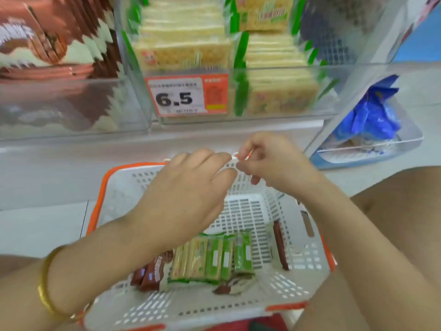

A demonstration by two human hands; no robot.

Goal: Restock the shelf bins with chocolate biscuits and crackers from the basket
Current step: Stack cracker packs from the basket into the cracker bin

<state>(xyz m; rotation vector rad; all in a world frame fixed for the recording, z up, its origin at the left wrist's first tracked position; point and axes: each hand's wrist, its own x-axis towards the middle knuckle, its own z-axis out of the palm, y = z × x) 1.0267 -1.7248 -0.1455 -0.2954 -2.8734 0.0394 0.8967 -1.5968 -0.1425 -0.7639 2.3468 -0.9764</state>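
Both hands over white slatted plastic basket [296, 256]: left hand [188, 199] fingers loosely apart, empty; right hand [269, 161] pinches far rim, probably steadying it.

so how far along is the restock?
Done: the cracker bin and the chocolate biscuit bin on the shelf already look well stocked. In hand: no packet; both the left hand and the right hand are at the far rim of the basket. Left: a row of green cracker packets and several brown chocolate biscuit packets lie in the basket.
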